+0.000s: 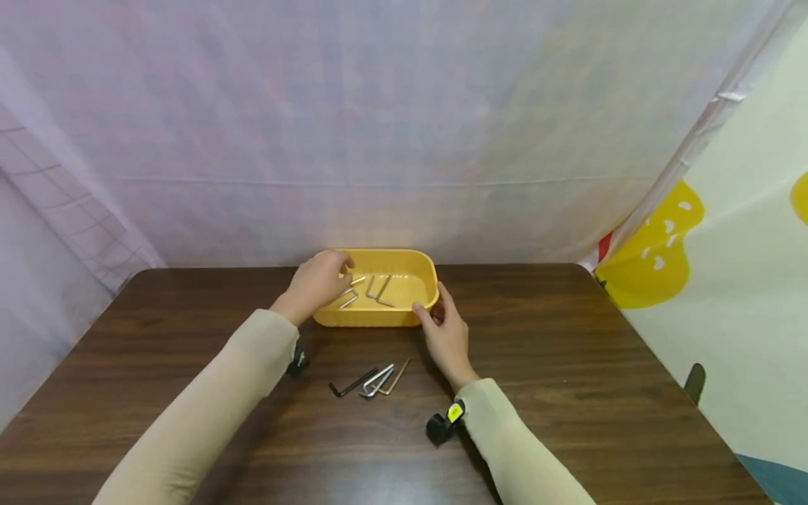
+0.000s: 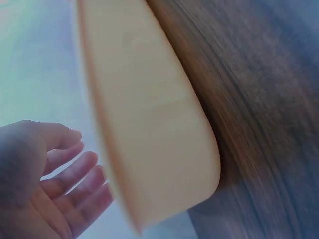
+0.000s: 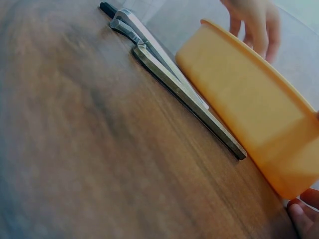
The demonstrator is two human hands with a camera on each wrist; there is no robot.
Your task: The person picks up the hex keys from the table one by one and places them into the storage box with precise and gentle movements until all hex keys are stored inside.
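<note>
Your left grip [image 1: 318, 282] hangs over the yellow tray [image 1: 404, 317], fingers seemingly loose and empty; right grip [image 1: 447, 335] pinches its corner. Hex keys [image 1: 372, 381] wait on the desk [image 1: 568, 365]: steady the tray.

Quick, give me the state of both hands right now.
Left hand: open, fingers relaxed over the yellow tray, holding nothing.
Right hand: fingertips touch the tray's near right corner; whether it pinches the rim cannot be told.
</note>
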